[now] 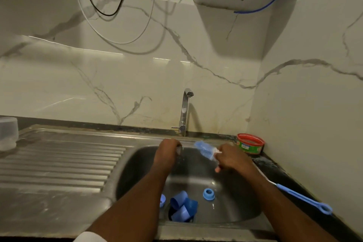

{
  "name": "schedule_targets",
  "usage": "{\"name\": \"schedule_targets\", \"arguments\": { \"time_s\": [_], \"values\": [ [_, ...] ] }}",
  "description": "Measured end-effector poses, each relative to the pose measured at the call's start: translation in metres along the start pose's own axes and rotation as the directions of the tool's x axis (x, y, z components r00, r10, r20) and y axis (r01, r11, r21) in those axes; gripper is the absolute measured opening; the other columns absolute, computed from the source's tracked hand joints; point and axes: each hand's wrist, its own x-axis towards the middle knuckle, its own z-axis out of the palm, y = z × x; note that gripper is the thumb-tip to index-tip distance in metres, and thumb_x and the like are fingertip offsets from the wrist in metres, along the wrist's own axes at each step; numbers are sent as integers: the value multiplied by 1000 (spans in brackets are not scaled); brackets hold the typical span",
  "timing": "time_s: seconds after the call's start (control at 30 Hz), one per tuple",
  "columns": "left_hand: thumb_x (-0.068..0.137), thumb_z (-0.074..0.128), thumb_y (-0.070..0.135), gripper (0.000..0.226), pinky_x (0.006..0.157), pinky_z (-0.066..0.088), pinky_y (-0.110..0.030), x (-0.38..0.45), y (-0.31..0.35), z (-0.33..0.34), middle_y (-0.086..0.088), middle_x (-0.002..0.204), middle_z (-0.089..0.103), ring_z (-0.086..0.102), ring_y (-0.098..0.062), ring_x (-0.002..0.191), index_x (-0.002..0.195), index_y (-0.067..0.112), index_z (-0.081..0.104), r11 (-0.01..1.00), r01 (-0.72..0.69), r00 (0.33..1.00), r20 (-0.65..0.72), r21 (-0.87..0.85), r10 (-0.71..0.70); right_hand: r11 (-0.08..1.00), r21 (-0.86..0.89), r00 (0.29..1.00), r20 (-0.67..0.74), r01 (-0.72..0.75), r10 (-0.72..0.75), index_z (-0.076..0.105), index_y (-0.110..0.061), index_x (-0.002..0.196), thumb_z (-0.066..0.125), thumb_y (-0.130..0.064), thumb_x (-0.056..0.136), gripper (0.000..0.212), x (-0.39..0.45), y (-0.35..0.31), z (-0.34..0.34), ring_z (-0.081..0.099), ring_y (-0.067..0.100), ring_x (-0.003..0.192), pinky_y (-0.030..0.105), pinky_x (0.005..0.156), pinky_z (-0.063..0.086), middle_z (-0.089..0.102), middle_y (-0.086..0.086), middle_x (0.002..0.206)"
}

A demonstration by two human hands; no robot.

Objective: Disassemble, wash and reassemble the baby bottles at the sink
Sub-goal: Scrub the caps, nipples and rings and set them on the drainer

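Marble-look walls, steel sink in a dark worktop's right corner. My right hand grips a blue bottle brush over the basin; left hand clenched, contents unclear. Blue bottle parts sit by the drain.

We see a stainless steel sink, brushed, dull sheen, w/ wet streaks; ribbed steel drainboard on left looks scuffed & cloudy. Tap at far side is polished chrome, glossy. Wall tiles are glossy marble-look, reflecting light. Blue caps & ring in basin near us: smooth plastic, semi-matt. Bottle brush has soft blue bristles; 2nd brush handle on right is matt blue plastic. Counter is dark speckled stone, wet. Frosted plastic cup far left.
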Motion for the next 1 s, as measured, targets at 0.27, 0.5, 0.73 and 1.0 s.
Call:
{"name": "schedule_targets", "arguments": {
  "time_s": [0.27, 0.5, 0.73, 1.0],
  "values": [
    [88, 76, 27, 39, 97, 52, -38, 6, 20, 14, -6, 135, 49, 50, -23, 124, 124, 18, 65, 886, -254, 967, 115, 389, 227, 997, -80, 990, -143, 3, -15, 69, -27, 109, 69, -40, 84, 28, 3, 4, 8, 67, 18, 86, 42, 85, 55, 72, -5, 85],
    [91, 73, 30, 22, 84, 53, -29, 6, 7, 21, -1, 107, 68, 63, -14, 98, 109, 19, 66, 986, -76, 997, -21, 148, 80, 998, -58, 986, -168, -6, -4, 67, -28, 111, 65, -36, 87, 26, 6, 10, 7, 67, 19, 87, 41, 84, 54, 70, -7, 85],
    [85, 81, 22, 21, 67, 49, -8, 4, 7, 9, 8, 89, 70, 65, 1, 79, 104, 21, 71, 908, 119, 986, -60, -402, -156, 997, -66, 985, -169, 28, -38, 65, -25, 118, 63, -39, 94, 28, 4, 8, 8, 61, 19, 88, 34, 80, 45, 71, 1, 106],
    [88, 78, 21, 16, 66, 43, -7, 3, 14, 8, 8, 88, 69, 66, -3, 83, 103, 16, 73, 917, 170, 984, 10, -361, -178, 997, -80, 986, -167, 17, -30, 65, -25, 117, 67, -38, 91, 30, 5, 8, 9, 62, 18, 88, 34, 79, 45, 70, 1, 102]
  ]
}}
